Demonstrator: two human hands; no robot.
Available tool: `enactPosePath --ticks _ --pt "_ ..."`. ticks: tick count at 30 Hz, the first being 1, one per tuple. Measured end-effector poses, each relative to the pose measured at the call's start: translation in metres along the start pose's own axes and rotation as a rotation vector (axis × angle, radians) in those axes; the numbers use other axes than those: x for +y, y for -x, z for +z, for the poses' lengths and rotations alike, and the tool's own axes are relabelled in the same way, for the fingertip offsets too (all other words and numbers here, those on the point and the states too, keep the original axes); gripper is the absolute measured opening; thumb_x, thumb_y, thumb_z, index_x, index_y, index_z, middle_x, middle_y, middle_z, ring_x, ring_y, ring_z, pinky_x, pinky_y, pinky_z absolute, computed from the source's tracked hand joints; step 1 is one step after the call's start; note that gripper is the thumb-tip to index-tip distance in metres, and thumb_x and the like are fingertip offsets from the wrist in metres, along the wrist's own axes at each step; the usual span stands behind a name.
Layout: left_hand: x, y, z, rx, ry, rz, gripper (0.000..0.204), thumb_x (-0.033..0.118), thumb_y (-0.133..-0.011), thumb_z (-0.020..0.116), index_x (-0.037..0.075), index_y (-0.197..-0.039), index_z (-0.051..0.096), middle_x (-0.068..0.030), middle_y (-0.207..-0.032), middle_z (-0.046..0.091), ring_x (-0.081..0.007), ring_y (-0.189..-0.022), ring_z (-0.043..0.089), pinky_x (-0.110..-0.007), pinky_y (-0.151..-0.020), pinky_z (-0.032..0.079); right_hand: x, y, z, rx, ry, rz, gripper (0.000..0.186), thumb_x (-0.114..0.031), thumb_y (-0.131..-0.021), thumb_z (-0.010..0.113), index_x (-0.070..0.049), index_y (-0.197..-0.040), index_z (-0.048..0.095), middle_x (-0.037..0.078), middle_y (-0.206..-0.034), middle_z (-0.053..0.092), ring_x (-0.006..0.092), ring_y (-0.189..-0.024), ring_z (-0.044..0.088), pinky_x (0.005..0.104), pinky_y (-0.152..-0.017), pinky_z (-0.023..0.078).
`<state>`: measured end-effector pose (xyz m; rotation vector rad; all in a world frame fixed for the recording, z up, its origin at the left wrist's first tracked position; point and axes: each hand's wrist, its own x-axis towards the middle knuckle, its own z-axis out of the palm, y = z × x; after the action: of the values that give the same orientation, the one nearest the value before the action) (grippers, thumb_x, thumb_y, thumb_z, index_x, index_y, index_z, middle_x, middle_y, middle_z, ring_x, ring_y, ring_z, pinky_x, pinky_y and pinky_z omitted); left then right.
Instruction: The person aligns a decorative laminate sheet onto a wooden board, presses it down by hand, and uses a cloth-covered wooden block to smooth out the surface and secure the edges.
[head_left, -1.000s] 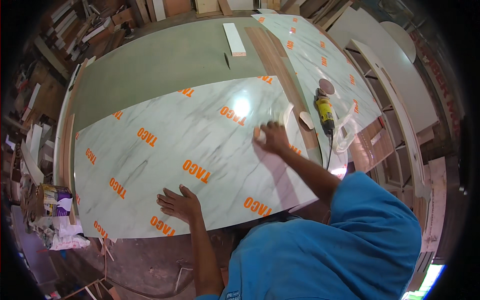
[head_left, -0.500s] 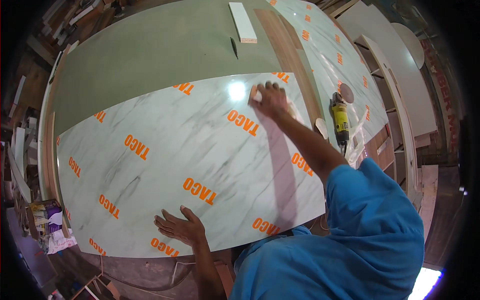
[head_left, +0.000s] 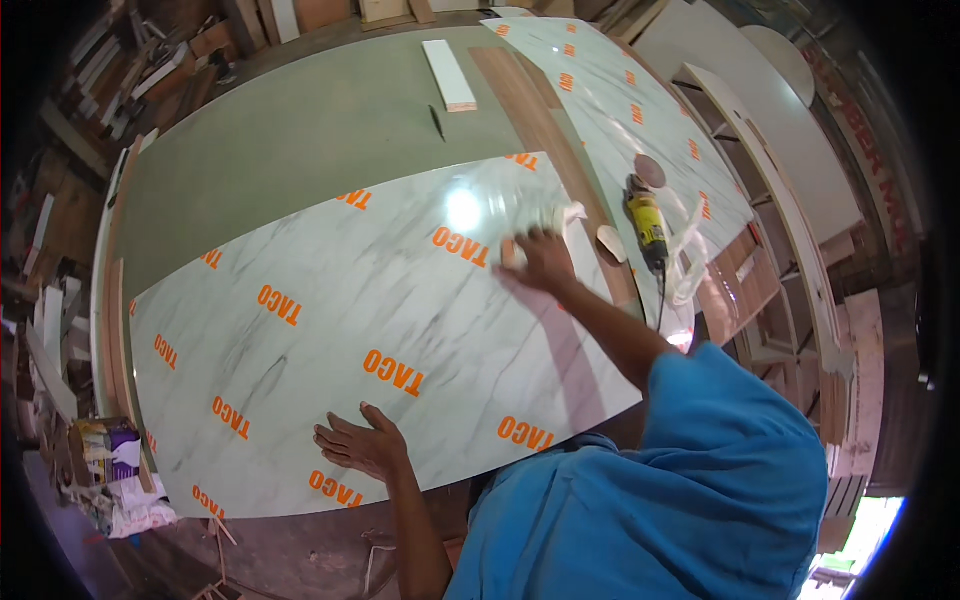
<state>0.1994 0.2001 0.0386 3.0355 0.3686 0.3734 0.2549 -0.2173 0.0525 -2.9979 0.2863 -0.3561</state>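
Note:
A large white marble-patterned sheet (head_left: 280, 360) with orange printing lies over a grey-green board (head_left: 250, 130). My left hand (head_left: 365, 445) rests open on the sheet near its front edge, fingers spread. Toward the sheet's right end, my right hand (head_left: 540, 262) is closed on a small tan block (head_left: 507, 254) and presses it against the surface. A crumpled white strip (head_left: 568, 214) is just beyond that hand. Farther right, a yellow angle grinder (head_left: 648, 225) with a disc and cord lies beside clear film and a pale offcut (head_left: 610, 243).
A white narrow board (head_left: 447, 72) and wood-grain strips (head_left: 500, 90) lie at the back. A second marble sheet (head_left: 600, 110) is at back right, beside a white shelving frame (head_left: 770, 170). A carton (head_left: 105, 445) and scrap boards (head_left: 55, 380) are at the left.
My right hand moved with the block toward the sheet's far edge, then came back toward me. My left hand stayed spread near the front edge. The view shifted slightly.

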Motion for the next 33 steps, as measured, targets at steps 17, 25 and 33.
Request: enactPosePath --ticks 17,25,33 --pt "-0.001 0.009 0.021 -0.07 -0.042 -0.05 0.063 0.044 -0.103 0.045 0.0 -0.146 0.034 -0.0315 -0.153 0.027 -0.0462 -0.146 0.023 -0.062 -0.116 0.021 0.121 -0.115 0.002 -0.079 0.073 0.198 0.072 -0.069 -0.077 0.063 -0.011 -0.12 0.062 0.016 -0.123 0.058 0.0324 -0.122 0.051 0.048 -0.1 0.04" --pt "0.005 0.006 0.018 -0.018 -0.044 -0.03 0.063 0.046 -0.103 0.044 -0.001 -0.144 0.037 -0.0316 -0.151 0.031 -0.0455 -0.144 0.028 -0.06 -0.117 0.022 0.149 -0.166 0.003 -0.139 0.089 0.149 0.083 -0.077 -0.08 0.054 -0.013 -0.132 0.058 0.012 -0.13 0.057 0.0297 -0.128 0.049 0.0472 -0.104 0.039" --pt "0.005 0.01 0.015 -0.005 -0.063 -0.013 0.063 0.048 -0.102 0.044 -0.002 -0.141 0.041 -0.0304 -0.147 0.037 -0.0438 -0.138 0.036 -0.057 -0.113 0.029 0.153 -0.087 -0.013 -0.186 -0.056 0.048 0.072 -0.074 -0.08 0.06 -0.014 -0.12 0.062 0.01 -0.12 0.061 0.0275 -0.119 0.055 0.0418 -0.093 0.047"
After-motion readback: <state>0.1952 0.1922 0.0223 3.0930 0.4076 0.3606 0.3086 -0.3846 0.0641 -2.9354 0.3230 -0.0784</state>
